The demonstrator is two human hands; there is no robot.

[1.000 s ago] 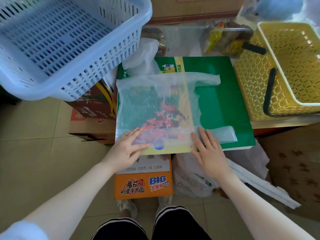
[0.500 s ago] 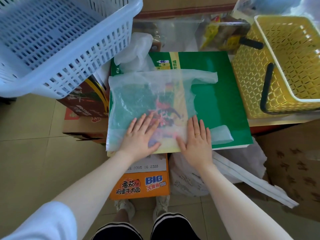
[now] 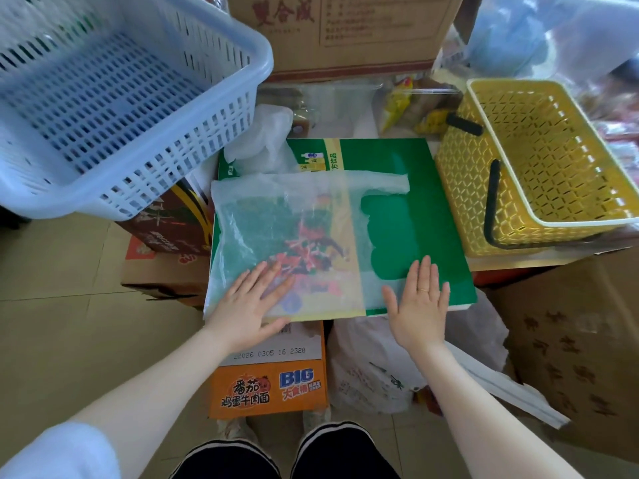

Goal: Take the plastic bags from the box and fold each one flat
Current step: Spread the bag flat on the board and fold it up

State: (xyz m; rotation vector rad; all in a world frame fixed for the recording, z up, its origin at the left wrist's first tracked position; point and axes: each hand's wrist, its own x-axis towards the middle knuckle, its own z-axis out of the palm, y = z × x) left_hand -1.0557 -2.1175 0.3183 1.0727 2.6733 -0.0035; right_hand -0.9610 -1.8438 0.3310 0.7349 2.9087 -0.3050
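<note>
Plastic bag (image 3: pixel 287 236), translucent, lies spread on a green carton (image 3: pixel 415 188), long axis running sideways, handles toward the flat, open right hand (image 3: pixel 418 305), while the left hand (image 3: pixel 249 305), fingers straight, presses its near corner, so the right is nearer the handles.

Beige tiled floor (image 3: pixel 62 340); stacked cardboard cartons (image 3: pixel 345 32); soft daylight.
</note>
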